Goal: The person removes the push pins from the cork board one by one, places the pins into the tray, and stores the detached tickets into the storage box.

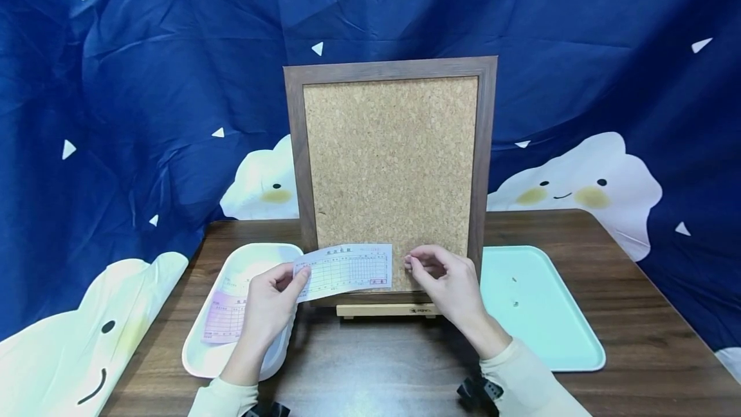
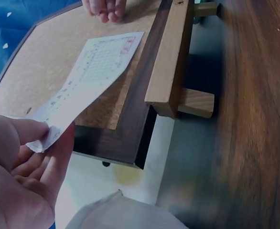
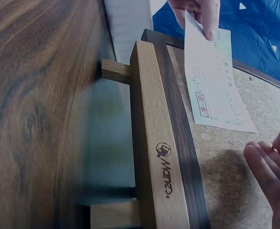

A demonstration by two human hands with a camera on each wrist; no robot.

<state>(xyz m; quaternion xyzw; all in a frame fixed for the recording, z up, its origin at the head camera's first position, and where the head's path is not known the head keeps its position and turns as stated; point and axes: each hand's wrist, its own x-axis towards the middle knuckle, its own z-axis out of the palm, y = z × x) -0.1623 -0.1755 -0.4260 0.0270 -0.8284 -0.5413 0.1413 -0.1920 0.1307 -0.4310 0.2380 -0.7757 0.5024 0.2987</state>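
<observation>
My left hand (image 1: 271, 301) pinches a pale blue printed receipt slip (image 1: 347, 270) by its left end, thumb in front. The slip, with a red stamp box at its lower right, extends across the lower part of a framed cork board (image 1: 393, 159). To the right of the slip, my right hand (image 1: 448, 282) has thumb and forefinger brought together close to the cork. Between those fingertips is a tiny thing, apparently a push pin, mostly hidden. In the right wrist view the right hand (image 3: 274, 167) is apart from the slip (image 3: 216, 81).
A white tray (image 1: 191, 360) on the left holds a pink-purple printed slip (image 1: 222, 322). On the right, a mint tray (image 1: 544, 320) carries a few tiny pin-like pieces (image 1: 515, 304). The board stands on a wooden easel ledge (image 1: 382, 310), before a blue curtain (image 1: 173, 50).
</observation>
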